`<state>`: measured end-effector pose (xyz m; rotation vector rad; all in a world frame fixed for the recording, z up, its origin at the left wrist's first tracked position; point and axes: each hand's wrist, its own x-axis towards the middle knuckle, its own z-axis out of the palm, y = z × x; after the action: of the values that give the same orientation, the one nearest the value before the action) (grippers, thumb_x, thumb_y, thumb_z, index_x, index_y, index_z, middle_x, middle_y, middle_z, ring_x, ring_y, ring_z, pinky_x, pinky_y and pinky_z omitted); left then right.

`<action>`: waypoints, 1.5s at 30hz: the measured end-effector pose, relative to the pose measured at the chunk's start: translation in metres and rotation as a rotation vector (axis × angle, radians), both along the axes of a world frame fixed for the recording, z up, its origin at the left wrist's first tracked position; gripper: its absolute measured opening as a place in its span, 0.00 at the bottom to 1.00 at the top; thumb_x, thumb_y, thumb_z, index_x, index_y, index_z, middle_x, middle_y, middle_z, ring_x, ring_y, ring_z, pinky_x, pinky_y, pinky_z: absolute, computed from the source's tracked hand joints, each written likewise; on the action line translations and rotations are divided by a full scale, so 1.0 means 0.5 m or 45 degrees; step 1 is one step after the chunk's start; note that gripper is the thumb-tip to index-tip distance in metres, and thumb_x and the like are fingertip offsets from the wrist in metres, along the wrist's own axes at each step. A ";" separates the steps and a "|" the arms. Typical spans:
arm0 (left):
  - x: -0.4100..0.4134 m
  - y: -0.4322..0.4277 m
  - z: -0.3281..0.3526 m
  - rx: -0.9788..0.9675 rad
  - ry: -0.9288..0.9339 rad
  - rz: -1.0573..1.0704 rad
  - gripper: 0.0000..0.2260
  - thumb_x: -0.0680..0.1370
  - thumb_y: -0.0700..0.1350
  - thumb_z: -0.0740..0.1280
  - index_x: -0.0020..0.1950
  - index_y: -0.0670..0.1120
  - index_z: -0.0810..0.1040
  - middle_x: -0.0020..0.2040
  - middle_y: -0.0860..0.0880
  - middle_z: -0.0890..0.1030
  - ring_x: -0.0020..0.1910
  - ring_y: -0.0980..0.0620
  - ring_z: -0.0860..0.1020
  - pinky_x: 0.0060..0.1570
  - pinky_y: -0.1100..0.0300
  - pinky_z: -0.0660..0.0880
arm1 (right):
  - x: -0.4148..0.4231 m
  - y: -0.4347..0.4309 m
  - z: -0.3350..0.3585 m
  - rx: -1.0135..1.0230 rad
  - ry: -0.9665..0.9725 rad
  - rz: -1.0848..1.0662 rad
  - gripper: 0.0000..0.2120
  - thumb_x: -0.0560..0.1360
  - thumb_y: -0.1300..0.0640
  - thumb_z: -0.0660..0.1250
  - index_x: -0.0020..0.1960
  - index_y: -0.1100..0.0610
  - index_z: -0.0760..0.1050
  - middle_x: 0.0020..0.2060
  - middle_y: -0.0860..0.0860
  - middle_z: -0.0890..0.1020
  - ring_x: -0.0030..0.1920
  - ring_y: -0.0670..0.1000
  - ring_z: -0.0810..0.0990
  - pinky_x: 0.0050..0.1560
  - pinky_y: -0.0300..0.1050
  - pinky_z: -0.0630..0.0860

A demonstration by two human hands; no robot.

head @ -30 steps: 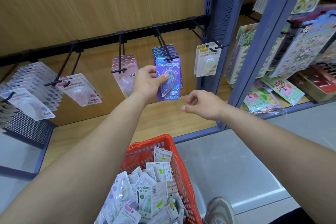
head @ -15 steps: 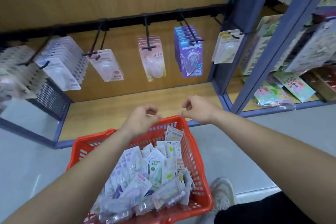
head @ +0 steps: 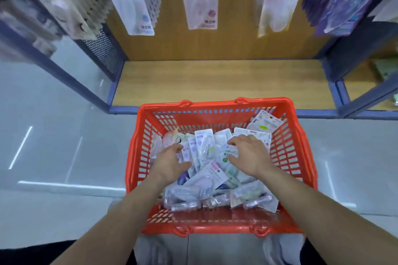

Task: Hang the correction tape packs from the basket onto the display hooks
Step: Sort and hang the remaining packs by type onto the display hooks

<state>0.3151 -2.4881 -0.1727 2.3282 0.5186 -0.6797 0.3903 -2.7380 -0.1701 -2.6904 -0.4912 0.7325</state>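
Left grip (head: 172, 163) and right grip (head: 249, 155) inside the red basket (head: 215, 103)
Both are released, with fingers spread and rested on the correction tape packs (head: 204, 142), which are heaped in the basket directly beneath them

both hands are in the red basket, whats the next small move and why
Probably close one hand on a single pack and lift it out. Both the left hand and right hand rest spread on the loose pile in the basket, neither gripping anything yet. The pink-tabbed pack lying on top between them looks easiest to pinch, and pink packs hang above.
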 end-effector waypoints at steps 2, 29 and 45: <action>0.010 0.001 -0.020 0.018 -0.085 0.055 0.29 0.77 0.48 0.75 0.76 0.46 0.71 0.69 0.46 0.77 0.61 0.46 0.79 0.60 0.56 0.75 | 0.022 0.037 -0.022 0.054 0.020 0.007 0.25 0.79 0.46 0.68 0.74 0.50 0.71 0.69 0.50 0.76 0.69 0.55 0.72 0.67 0.51 0.70; 0.072 0.048 -0.079 0.086 -0.151 -0.197 0.29 0.75 0.48 0.76 0.75 0.51 0.72 0.60 0.55 0.80 0.72 0.54 0.60 0.62 0.68 0.59 | 0.084 0.131 -0.147 0.418 0.512 -0.225 0.36 0.71 0.42 0.78 0.74 0.49 0.69 0.56 0.48 0.79 0.67 0.48 0.70 0.60 0.42 0.68; 0.074 0.008 -0.026 -0.416 -0.413 0.385 0.18 0.75 0.35 0.76 0.61 0.49 0.79 0.51 0.52 0.83 0.52 0.58 0.81 0.56 0.66 0.78 | 0.063 0.080 -0.097 0.901 0.656 -0.450 0.31 0.67 0.57 0.84 0.58 0.44 0.67 0.54 0.50 0.81 0.51 0.50 0.81 0.48 0.47 0.81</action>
<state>0.3524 -2.4841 -0.1855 1.9464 0.5476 -0.2170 0.4217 -2.6979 -0.2186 -1.7780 -0.0989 0.8926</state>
